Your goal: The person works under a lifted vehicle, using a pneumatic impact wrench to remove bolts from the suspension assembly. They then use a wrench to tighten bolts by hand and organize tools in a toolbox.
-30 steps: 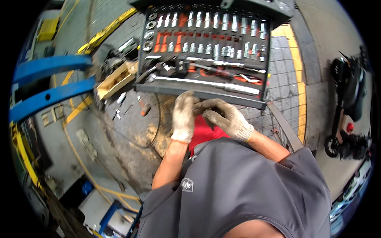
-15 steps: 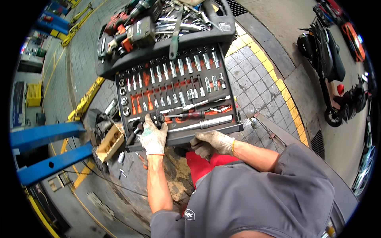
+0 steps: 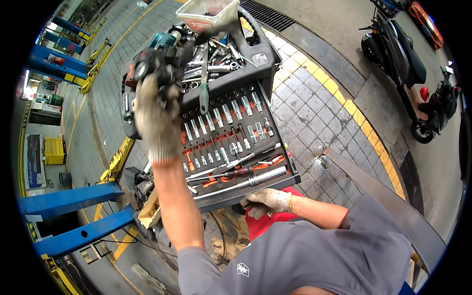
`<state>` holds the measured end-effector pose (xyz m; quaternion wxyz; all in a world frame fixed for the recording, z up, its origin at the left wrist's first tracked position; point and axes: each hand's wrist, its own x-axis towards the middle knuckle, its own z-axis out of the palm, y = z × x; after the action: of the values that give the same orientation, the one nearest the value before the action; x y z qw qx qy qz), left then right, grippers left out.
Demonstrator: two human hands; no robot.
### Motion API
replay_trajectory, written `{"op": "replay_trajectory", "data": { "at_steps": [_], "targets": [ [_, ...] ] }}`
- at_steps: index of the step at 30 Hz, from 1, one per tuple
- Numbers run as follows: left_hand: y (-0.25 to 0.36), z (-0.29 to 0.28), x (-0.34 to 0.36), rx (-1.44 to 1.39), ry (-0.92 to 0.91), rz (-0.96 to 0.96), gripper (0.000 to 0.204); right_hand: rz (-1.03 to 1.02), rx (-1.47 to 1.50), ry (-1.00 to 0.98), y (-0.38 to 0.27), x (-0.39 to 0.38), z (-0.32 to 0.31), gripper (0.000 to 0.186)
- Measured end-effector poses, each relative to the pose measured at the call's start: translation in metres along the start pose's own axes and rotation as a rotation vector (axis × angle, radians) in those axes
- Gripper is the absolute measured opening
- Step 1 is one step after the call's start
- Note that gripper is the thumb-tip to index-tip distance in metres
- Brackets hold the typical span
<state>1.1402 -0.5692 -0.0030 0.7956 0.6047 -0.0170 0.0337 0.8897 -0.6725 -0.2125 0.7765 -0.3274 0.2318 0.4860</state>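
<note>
My left hand (image 3: 160,118), in a pale knit work glove, is raised over the left side of the tool cart's top. Its fingers are closed round a dark tool (image 3: 153,66), too smeared by motion to tell the kind. Below and to the right is the open drawer (image 3: 221,197), with chrome sockets (image 3: 219,117), hex-bit sockets, screwdriver-like tools and a long chrome bar (image 3: 250,181) in its black tray. My right hand (image 3: 268,201), gloved too, is beside the drawer's front edge with curled fingers. Whatever its palm may hold is hidden.
Wrenches (image 3: 221,69), a green-handled file-like tool (image 3: 204,96) and a white plastic tub (image 3: 209,17) crowd the cart top. Blue lift arms (image 3: 73,196) and a wooden box (image 3: 150,209) are at left. A grey panel edge (image 3: 373,182) lies at right; a scooter (image 3: 400,64) stands beyond.
My left hand has gone from the drawer's front left corner up over the cart top, with a dark tool in it. The right hand stays by the drawer edge. The view has shifted.
</note>
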Motion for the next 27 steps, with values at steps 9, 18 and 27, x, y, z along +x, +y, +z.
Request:
{"op": "replay_trajectory", "data": {
  "at_steps": [9,18,27],
  "targets": [
    [-0.156,-0.044,0.111,0.653,0.037,-0.059,0.063,-0.002,-0.114,-0.017,0.011,0.010,0.003,0.043],
    [-0.097,-0.068,-0.110,0.725,-0.101,0.254,0.036,-0.389,-0.813,0.197,-0.010,0.033,-0.014,0.040],
    [-0.141,-0.190,-0.341,0.963,0.207,-0.313,0.026,-0.603,-0.844,0.264,-0.116,0.080,-0.016,0.037]
  ]
}}
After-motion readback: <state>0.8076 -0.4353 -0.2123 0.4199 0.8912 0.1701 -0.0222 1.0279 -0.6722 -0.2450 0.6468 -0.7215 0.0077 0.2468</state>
